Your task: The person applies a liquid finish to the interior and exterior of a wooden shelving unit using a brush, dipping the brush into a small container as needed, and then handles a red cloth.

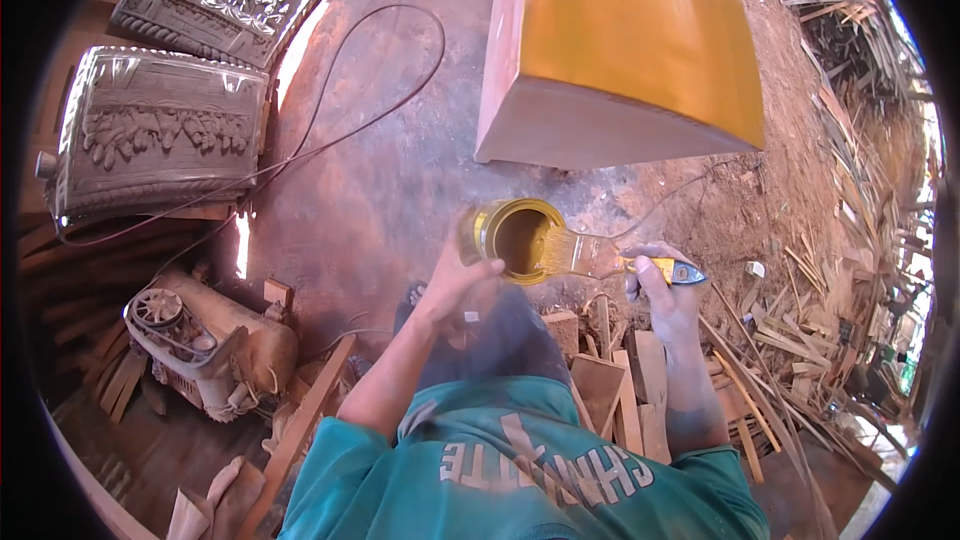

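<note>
My left hand is wrapped round the side of a yellow-rimmed paint can, tilted so that its dark inside shows. Between the fingers of my right hand is the handle of a wide paintbrush, blue at the end. The brush's yellow-stained bristles lie at the can's right rim. Beyond the can stands a large box-like piece, its curved top glossy yellow-orange and its near end pale and pinkish.
Two carved grey panels stand at the far left, with a looped cable on the floor beside them. An air compressor sits at the lower left. Wood offcuts lie close to my legs, and more scrap strips cover the right.
</note>
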The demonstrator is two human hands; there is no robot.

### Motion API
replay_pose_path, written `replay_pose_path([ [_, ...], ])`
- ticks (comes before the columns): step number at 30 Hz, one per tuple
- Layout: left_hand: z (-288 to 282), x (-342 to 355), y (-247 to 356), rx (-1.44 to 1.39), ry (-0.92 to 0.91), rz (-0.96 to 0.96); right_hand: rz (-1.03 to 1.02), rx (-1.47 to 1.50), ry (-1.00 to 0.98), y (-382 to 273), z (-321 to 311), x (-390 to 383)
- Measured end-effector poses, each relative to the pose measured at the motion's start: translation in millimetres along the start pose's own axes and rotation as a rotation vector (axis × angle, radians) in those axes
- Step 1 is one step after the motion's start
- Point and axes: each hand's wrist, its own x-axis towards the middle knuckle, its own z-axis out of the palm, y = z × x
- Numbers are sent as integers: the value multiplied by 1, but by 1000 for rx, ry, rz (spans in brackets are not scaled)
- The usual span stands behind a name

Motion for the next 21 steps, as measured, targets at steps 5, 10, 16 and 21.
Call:
replay_pose_path([
  [5,-44,32,-35,-25,2,-26,-24,14,-21,59,13,37],
  [10,-93,64,-72,-12,13,7,11,189,-71,120,34,64],
  [16,-140,98,-115,-79,40,43,-194,189,-122,178,59,99],
  [21,-176,125,-135,-113,28,78,-1141,-192,12,130,53,124],
])
